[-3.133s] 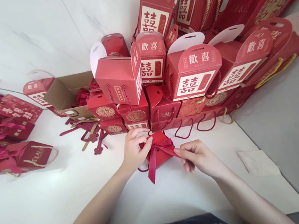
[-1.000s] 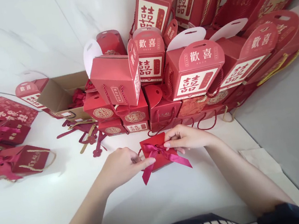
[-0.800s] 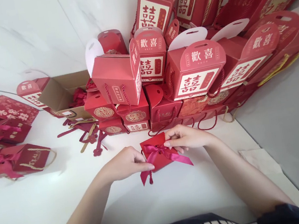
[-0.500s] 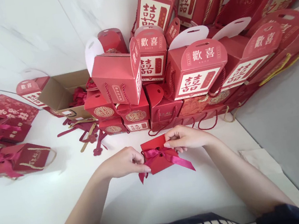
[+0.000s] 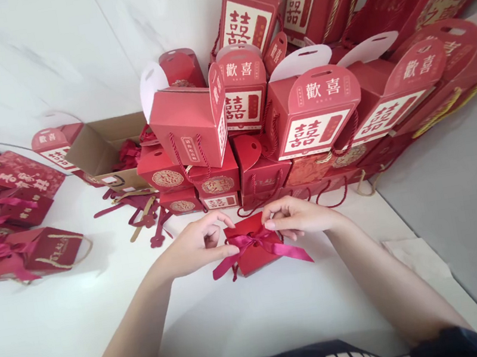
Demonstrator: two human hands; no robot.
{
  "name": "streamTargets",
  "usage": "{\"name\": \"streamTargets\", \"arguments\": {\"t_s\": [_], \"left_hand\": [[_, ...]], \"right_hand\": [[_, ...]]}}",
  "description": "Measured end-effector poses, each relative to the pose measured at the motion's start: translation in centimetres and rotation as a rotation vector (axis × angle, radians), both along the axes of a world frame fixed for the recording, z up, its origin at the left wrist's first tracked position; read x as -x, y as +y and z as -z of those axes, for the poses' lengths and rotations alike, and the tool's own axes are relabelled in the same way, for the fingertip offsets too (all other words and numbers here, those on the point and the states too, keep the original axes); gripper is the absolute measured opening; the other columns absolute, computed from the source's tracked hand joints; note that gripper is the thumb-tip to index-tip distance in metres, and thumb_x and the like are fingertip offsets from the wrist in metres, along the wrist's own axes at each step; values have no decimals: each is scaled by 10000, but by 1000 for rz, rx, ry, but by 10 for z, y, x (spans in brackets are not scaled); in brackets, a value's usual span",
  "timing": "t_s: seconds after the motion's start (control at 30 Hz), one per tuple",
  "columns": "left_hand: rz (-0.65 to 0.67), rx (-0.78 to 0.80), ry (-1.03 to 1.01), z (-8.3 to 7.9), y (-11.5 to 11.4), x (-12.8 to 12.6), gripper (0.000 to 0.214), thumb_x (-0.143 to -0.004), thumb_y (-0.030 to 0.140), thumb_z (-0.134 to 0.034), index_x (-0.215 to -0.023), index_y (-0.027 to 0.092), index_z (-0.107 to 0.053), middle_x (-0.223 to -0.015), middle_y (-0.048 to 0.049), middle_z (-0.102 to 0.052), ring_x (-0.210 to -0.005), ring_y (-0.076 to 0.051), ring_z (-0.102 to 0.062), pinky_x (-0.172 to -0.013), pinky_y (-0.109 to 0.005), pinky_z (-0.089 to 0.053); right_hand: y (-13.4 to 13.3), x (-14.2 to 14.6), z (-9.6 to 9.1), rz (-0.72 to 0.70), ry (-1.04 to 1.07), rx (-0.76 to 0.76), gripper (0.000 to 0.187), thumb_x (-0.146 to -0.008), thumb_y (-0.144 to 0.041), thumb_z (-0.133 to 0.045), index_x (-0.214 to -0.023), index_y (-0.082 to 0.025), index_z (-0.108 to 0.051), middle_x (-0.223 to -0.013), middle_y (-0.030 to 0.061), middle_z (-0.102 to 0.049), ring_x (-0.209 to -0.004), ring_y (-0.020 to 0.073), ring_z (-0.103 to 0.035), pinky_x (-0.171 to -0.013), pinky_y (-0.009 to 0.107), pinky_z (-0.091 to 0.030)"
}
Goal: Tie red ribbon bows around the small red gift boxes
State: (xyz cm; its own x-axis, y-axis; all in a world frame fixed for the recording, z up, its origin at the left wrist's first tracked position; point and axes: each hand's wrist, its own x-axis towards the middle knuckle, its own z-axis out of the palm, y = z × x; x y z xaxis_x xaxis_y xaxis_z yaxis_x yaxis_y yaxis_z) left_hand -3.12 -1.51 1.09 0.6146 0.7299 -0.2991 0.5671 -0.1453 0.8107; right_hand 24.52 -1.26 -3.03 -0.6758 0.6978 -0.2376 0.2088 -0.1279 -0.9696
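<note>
A small red gift box (image 5: 258, 263) rests on the white table in front of me, with a magenta ribbon (image 5: 292, 249) tied in a bow across its top. One ribbon tail trails to the right and the other to the left past the box's edge. At the box's left side, my left hand (image 5: 195, 246) has thumb and index finger spread apart, the thumb tip by the bow's left part. My right hand (image 5: 296, 216) pinches at the upper right of the bow, its fingertips closed on a ribbon loop that they partly hide.
Stacked red gift boxes (image 5: 320, 105) with rope handles stand behind my hands. An open cardboard box (image 5: 99, 131) holds red ribbon pieces. Dark red and gold strips (image 5: 146, 211) lie before it. Ribboned boxes (image 5: 57, 249) sit at the far left. A grey wall (image 5: 454, 168) rises at right.
My left hand's fingers have parted and its index finger has lifted. The left ribbon tail now sticks out sideways instead of hanging down. My right hand stays at nearly the same spot.
</note>
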Motion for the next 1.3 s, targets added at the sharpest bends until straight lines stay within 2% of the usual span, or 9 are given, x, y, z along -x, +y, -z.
{"name": "streamTargets", "arguments": {"t_s": [0.1, 0.23, 0.37, 0.5, 0.83, 1.07, 1.17, 1.3], "left_hand": [[54, -38, 16, 2, 2, -4, 257, -843, 431, -624, -970, 210, -650, -585, 69, -408, -544, -86, -335, -546, -219, -280], [79, -37, -3, 8, 4, -7, 296, -884, 442, -562, -866, 185, -708, -666, 16, -557, -583, -96, -382, -545, -231, -292], [98, -73, -37, 16, 7, -9, 364, -877, 462, -569, -699, 149, -624, -578, 34, -461, -548, -84, -340, -527, -226, -272], [74, -173, -22, 23, 8, -9, 407, -743, 507, -715, -658, 153, -534, -534, 71, -346, -526, -72, -278, -511, -216, -231], [47, -418, 134, 19, 9, -5, 475, -688, 592, -722, -634, 165, -520, -528, 71, -374, -543, -84, -348, -550, -200, -284], [38, -291, 17, 28, 15, -3, 451, -694, 544, -735, -624, 162, -506, -542, 75, -320, -535, -80, -288, -526, -210, -251], [60, -244, -20, 31, 19, -2, 432, -701, 506, -743, -616, 161, -497, -550, 75, -282, -538, -80, -264, -527, -222, -228], [77, -170, -101, 33, 21, -1, 401, -820, 438, -644, -598, 159, -460, -549, 57, -324, -541, -84, -287, -532, -241, -228]], "right_hand": [[0, 1, 2, 7, 13, -49, 325, -849, -473, -638, -853, -147, -643, -539, -51, -537, -413, 51, -439, -423, 184, -327], [-2, 3, 2, -8, -1, -87, 342, -877, -479, -597, -825, -145, -653, -529, -52, -513, -423, 56, -434, -454, 195, -334], [-3, 3, 1, -59, -41, -95, 360, -872, -498, -595, -769, -154, -615, -529, -53, -504, -444, 71, -452, -475, 203, -348], [-5, 6, 1, -47, -55, -144, 394, -898, -504, -552, -700, -164, -539, -571, -40, -524, -505, 80, -466, -522, 206, -364], [-3, 6, 6, -4, -87, -316, 369, -941, -474, -482, -757, -162, -553, -619, -39, -498, -563, 87, -428, -564, 208, -332], [1, 6, 19, 20, -26, -253, 392, -914, -523, -506, -826, -154, -604, -655, -24, -503, -585, 102, -430, -583, 226, -350], [3, 6, 22, 27, 19, -237, 402, -900, -531, -525, -787, -151, -595, -680, -15, -514, -618, 109, -440, -612, 234, -361], [5, 7, 27, 17, 75, -239, 388, -897, -508, -546, -773, -144, -596, -734, 1, -562, -679, 120, -481, -676, 250, -390]]}}
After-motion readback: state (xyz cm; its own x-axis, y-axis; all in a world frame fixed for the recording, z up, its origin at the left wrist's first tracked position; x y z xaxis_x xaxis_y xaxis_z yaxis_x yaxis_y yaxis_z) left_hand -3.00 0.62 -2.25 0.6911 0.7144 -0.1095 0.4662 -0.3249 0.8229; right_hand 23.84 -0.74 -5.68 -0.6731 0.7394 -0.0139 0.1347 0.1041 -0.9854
